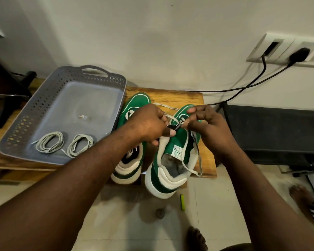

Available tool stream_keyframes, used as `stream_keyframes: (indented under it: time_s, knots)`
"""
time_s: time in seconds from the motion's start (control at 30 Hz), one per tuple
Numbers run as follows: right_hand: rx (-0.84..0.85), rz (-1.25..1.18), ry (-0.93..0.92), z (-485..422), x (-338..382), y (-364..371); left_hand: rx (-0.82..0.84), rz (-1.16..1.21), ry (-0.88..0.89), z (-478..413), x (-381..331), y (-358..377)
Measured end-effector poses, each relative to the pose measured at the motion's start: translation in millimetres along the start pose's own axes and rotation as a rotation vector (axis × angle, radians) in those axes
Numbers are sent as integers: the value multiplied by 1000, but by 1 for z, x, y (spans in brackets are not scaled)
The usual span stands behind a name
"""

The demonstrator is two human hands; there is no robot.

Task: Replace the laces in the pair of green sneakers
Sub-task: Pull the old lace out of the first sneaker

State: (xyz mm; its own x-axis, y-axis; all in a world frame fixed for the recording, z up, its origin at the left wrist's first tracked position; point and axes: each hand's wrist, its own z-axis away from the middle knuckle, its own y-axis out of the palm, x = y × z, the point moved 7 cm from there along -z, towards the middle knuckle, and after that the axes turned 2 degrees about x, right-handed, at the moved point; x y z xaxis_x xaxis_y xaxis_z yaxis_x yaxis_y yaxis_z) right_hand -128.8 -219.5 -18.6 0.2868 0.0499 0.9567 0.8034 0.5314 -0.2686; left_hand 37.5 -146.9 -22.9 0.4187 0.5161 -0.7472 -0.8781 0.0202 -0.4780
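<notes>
On the wooden table (pixel 185 98) before me, at far left, sits a grey perforated tray (pixel 98 77). It holds two coiled laces (pixel 51 142), pale and lying side by side near its front wall. Just right of the tray stands the left green sneaker (pixel 134 104), toe pointing away, partly hidden by my forearm.

My left hand (pixel 149 122) is clenched on the eyelet edge of the right green sneaker (pixel 178 142), thumb pressed down to steady it. This shoe stands beside its mate, and its heel juts past the table's near edge.

My right hand (pixel 207 124) pinches a pale lace (pixel 188 169) between thumb and fingertips, close to the upper eyelets. The rest of that lace trails slack down the shoe's right side and over the heel collar. I cannot tell whether it is going in or coming out.

The risk, as I judge it: a hard tug with the heel overhanging could tip the shoe off the table if my left grip slackens. The slack loop could also snag and jam at an eyelet.
</notes>
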Motion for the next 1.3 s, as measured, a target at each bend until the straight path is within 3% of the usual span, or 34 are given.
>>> stream_keyframes:
  time_s: [0.13,0.3,0.4,0.6,0.77,0.9,0.97,1.07,1.23,1.3]
  knots:
    - [-13,289,41,-4,-7,7,-59,-159,-9,-4,11,5]
    - [113,150,-81,-1,4,14,-123,-229,0,-9,12,3]
    - [171,209,-167,1,5,10,-129,-294,5,-12,12,5]
    - [123,-349,-344,0,28,-3,-123,-400,29,-12,9,7]
    - [-193,281,28,-5,-11,-20,-136,-371,25,-10,10,7]
    - [-503,480,-60,-2,-3,-47,-139,-388,69,-5,2,8]
    - [-562,551,-34,-1,-4,-53,-125,-428,112,-2,-1,10]
    - [-475,658,-21,-2,-7,-43,-66,-534,164,0,-3,18]
    - [-9,710,82,1,-14,4,-80,-673,255,-3,-6,28]
    - [36,765,73,3,-14,13,-88,-688,261,-4,-6,30]
